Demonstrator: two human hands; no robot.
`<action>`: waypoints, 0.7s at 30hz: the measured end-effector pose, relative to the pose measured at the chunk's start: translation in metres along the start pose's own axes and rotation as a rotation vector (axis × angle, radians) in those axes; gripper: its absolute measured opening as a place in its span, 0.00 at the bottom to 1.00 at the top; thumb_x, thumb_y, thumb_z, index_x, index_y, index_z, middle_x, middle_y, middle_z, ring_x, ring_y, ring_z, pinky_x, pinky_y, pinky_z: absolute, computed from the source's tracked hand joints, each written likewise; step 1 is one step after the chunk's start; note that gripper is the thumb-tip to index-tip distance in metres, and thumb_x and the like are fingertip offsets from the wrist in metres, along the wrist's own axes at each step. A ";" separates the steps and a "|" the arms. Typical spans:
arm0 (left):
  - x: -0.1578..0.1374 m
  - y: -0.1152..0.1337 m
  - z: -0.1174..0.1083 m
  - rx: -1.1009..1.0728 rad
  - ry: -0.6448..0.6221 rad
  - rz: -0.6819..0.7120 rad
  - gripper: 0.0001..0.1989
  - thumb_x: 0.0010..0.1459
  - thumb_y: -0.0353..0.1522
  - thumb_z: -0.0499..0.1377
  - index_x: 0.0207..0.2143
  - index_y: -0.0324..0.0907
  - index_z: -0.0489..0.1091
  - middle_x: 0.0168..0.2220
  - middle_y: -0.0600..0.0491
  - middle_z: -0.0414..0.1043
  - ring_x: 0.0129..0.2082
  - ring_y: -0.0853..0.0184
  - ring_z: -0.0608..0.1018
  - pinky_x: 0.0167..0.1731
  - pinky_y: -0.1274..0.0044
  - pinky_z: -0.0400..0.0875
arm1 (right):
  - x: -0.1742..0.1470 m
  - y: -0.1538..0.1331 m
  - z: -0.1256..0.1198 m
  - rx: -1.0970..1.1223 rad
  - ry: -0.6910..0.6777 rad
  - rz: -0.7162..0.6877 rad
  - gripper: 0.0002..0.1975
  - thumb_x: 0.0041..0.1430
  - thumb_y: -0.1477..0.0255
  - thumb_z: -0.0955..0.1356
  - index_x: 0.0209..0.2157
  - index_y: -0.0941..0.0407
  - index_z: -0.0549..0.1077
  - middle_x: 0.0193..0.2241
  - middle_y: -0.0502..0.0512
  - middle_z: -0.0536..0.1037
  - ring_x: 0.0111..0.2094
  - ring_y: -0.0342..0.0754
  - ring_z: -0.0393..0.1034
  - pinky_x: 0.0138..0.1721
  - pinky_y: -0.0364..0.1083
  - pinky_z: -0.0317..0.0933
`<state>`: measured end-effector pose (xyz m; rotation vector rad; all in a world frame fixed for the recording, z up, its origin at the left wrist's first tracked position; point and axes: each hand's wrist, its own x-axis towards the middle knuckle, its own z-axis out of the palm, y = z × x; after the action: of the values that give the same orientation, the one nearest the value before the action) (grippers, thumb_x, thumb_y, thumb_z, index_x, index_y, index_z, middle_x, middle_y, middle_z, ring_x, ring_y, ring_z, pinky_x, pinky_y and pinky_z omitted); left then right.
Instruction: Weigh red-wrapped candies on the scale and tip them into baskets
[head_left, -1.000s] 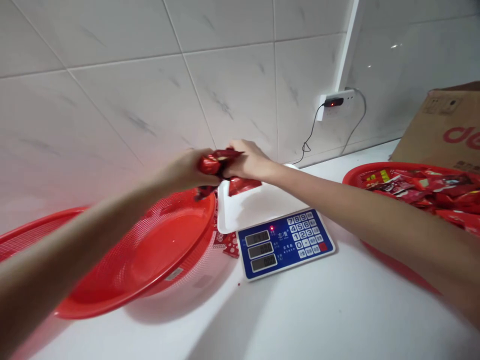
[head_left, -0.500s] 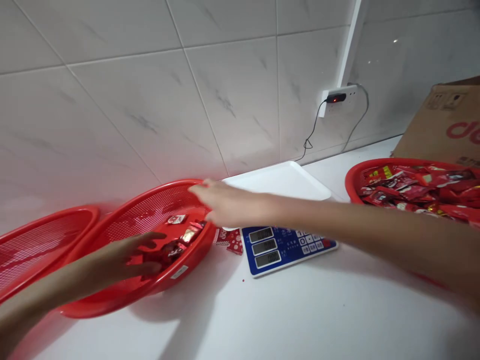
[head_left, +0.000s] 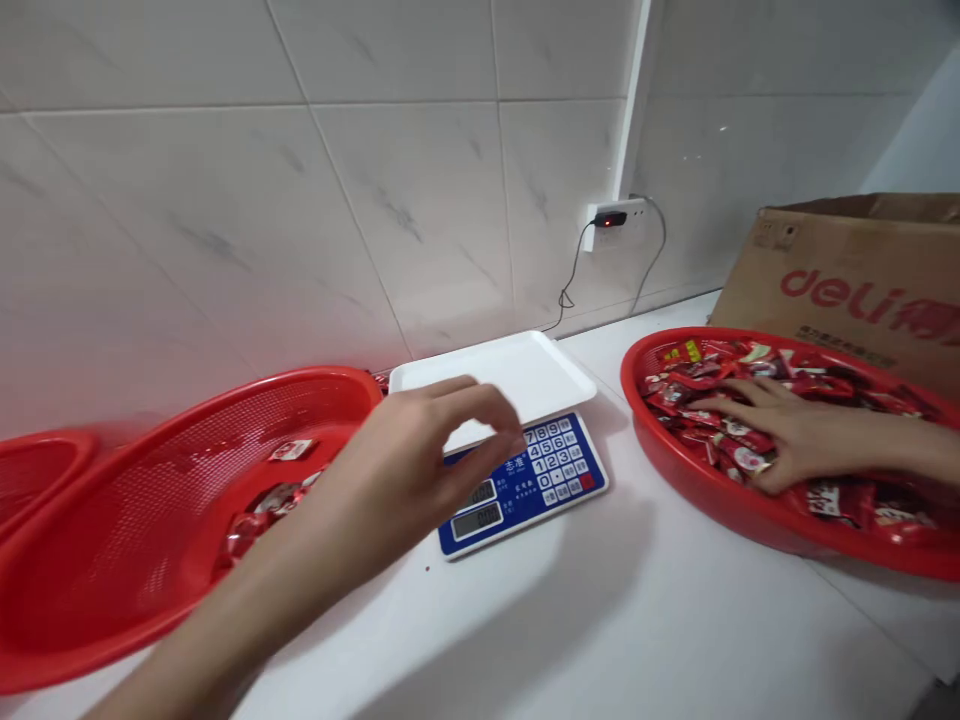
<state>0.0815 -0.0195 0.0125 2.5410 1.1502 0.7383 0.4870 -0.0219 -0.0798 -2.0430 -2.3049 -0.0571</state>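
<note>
Red packets (head_left: 697, 415) lie heaped in the right basket (head_left: 675, 480); on my feed the right hand (head_left: 799, 430) reaches into the heap, palm down, fingers spread wide over the packets. Whether a packet sits under that palm, I cannot tell. To the left I log the scale (head_left: 517, 490) on the white table (head_left: 525, 620), its tray (head_left: 517, 365) bare. The left hand (head_left: 409, 455) hovers before the scale, hiding part of it from me; fingers curved, a clear gap between thumb and forefinger. Behind that forearm I note the left basket (head_left: 127, 510), holding a few loose packets (head_left: 259, 515). Further out: a cardboard carton (head_left: 825, 280) behind the right basket, and a wall socket (head_left: 634, 225) with a plug showing a red light.
</note>
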 end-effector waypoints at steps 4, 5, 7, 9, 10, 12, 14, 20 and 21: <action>0.038 0.002 0.034 -0.213 0.086 0.020 0.08 0.63 0.38 0.58 0.34 0.47 0.74 0.36 0.55 0.79 0.38 0.65 0.79 0.39 0.74 0.73 | 0.016 -0.037 -0.007 -0.176 -0.167 0.093 0.34 0.50 0.73 0.69 0.61 0.54 0.69 0.63 0.76 0.60 0.60 0.74 0.62 0.47 0.63 0.66; 0.042 -0.002 0.040 -0.250 0.103 0.009 0.08 0.63 0.38 0.59 0.33 0.46 0.74 0.36 0.55 0.79 0.38 0.65 0.79 0.40 0.74 0.73 | 0.020 -0.038 -0.011 -0.163 -0.168 0.099 0.33 0.50 0.75 0.69 0.61 0.56 0.69 0.62 0.75 0.61 0.58 0.73 0.63 0.47 0.62 0.67; 0.044 -0.012 0.048 -0.297 0.110 -0.013 0.08 0.63 0.38 0.59 0.33 0.46 0.74 0.35 0.55 0.78 0.37 0.66 0.79 0.42 0.73 0.73 | 0.022 -0.032 -0.019 -0.072 -0.139 0.091 0.32 0.49 0.76 0.69 0.58 0.56 0.70 0.58 0.70 0.68 0.55 0.67 0.67 0.49 0.58 0.66; 0.041 -0.023 0.048 -0.314 0.099 -0.038 0.08 0.62 0.39 0.60 0.33 0.46 0.74 0.35 0.55 0.78 0.37 0.66 0.78 0.43 0.73 0.73 | 0.018 -0.021 -0.028 0.061 -0.074 0.100 0.27 0.49 0.75 0.68 0.53 0.53 0.71 0.48 0.64 0.75 0.48 0.60 0.72 0.47 0.54 0.67; 0.039 -0.028 0.046 -0.310 0.093 -0.050 0.09 0.62 0.40 0.60 0.33 0.46 0.74 0.35 0.55 0.78 0.37 0.66 0.78 0.44 0.72 0.73 | 0.015 -0.015 -0.033 0.126 -0.027 0.114 0.23 0.50 0.74 0.67 0.50 0.51 0.72 0.43 0.62 0.77 0.42 0.58 0.74 0.44 0.53 0.67; 0.035 -0.037 0.038 -0.291 0.100 -0.079 0.09 0.61 0.42 0.61 0.33 0.47 0.75 0.36 0.55 0.78 0.38 0.65 0.79 0.43 0.72 0.73 | 0.010 -0.006 -0.046 0.240 0.055 0.167 0.16 0.50 0.70 0.67 0.43 0.46 0.71 0.33 0.58 0.78 0.32 0.55 0.73 0.34 0.53 0.65; 0.031 -0.044 0.027 -0.277 0.133 -0.105 0.09 0.60 0.43 0.62 0.34 0.48 0.75 0.35 0.55 0.79 0.38 0.65 0.79 0.43 0.72 0.74 | 0.007 -0.002 -0.062 0.303 0.124 0.210 0.14 0.46 0.66 0.69 0.38 0.44 0.71 0.29 0.55 0.77 0.28 0.54 0.72 0.29 0.52 0.63; 0.023 -0.053 0.004 -0.319 0.246 -0.115 0.07 0.59 0.41 0.64 0.33 0.48 0.76 0.35 0.57 0.79 0.39 0.66 0.80 0.44 0.76 0.75 | 0.030 -0.042 -0.115 0.478 0.262 0.135 0.19 0.38 0.56 0.71 0.35 0.45 0.71 0.28 0.46 0.76 0.28 0.46 0.72 0.28 0.45 0.60; 0.022 -0.054 0.002 -0.339 0.266 -0.115 0.07 0.58 0.40 0.64 0.33 0.48 0.76 0.35 0.57 0.79 0.39 0.67 0.80 0.43 0.77 0.75 | 0.040 -0.059 -0.120 0.518 0.268 0.077 0.18 0.39 0.58 0.71 0.35 0.46 0.72 0.29 0.46 0.76 0.28 0.45 0.71 0.28 0.43 0.59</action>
<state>0.0611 0.0325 -0.0048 2.1259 1.1244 1.1583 0.4259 0.0028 0.0438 -1.7338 -1.8367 0.2311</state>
